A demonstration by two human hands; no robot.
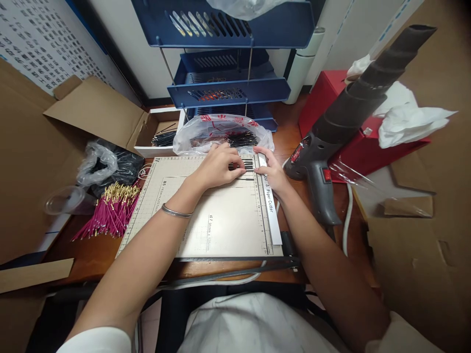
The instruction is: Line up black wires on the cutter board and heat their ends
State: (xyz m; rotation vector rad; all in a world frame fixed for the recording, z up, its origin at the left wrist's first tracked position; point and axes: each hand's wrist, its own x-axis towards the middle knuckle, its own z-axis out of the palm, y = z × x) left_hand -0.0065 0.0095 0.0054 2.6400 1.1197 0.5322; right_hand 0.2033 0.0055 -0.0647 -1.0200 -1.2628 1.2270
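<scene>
A beige paper cutter [228, 223] with printed grid lines lies flat in front of me. My left hand [222, 165] reaches over its far part, fingers bent and closed on thin black wire-like pieces [248, 164] set side by side on the board. One more black piece lies apart, just nearer to me. At the cutter's right edge my right hand [274, 171] rests across the white strip [271, 211] lettered "Paper Cutter". Its thumb and forefinger are spread, their tips close to the ends of the black pieces. The left fingertips partly hide those pieces.
Magenta wires [110, 211] with gold ends are bundled at the left. Behind the cutter are a plastic bag [187, 139] of black pieces, an open box [160, 117] and blue trays [228, 93]. A heat gun [324, 147] stands right, beside a red tissue box [324, 95].
</scene>
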